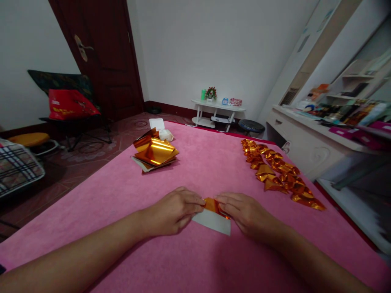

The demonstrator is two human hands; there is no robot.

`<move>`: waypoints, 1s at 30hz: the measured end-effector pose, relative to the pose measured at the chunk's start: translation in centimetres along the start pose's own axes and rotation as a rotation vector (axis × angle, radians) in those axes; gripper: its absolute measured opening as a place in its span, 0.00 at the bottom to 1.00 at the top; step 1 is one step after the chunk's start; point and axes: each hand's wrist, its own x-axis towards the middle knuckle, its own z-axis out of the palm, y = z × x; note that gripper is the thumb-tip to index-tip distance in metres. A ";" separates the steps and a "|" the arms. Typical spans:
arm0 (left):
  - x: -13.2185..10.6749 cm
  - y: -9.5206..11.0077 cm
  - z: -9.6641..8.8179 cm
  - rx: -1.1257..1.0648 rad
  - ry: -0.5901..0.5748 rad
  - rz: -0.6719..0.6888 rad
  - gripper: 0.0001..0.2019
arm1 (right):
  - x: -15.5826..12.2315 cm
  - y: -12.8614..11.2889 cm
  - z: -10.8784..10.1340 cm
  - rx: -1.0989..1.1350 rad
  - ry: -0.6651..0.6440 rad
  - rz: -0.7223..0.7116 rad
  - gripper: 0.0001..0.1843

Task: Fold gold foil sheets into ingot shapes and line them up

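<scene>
A sheet of gold foil paper (212, 222) lies partly folded on the pink cloth, its pale back facing up nearest me and shiny gold along the far side. My left hand (180, 207) is closed at its left end, fingertips pressed on the fold. At the opposite end my right hand (240, 209) is closed too, its fingers pressing the gold edge down. Both thumbs are mostly hidden. Beyond my left hand sits a loose stack of gold foil sheets (155, 152). Folded gold foil pieces (275, 167) lie in rows off to the right.
The pink-covered table (210, 162) fills the foreground. A white box lid (157, 124) lies at its far left edge. To the right stands a cluttered white dresser (293, 122); a chair holds a red bag (71, 104) at left. A low white stand (218, 106) is by the wall.
</scene>
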 end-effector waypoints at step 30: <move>0.8 5.0 2.2 0.290 -0.156 -0.067 0.36 | -3.7 -7.1 0.0 0.160 0.145 0.304 0.23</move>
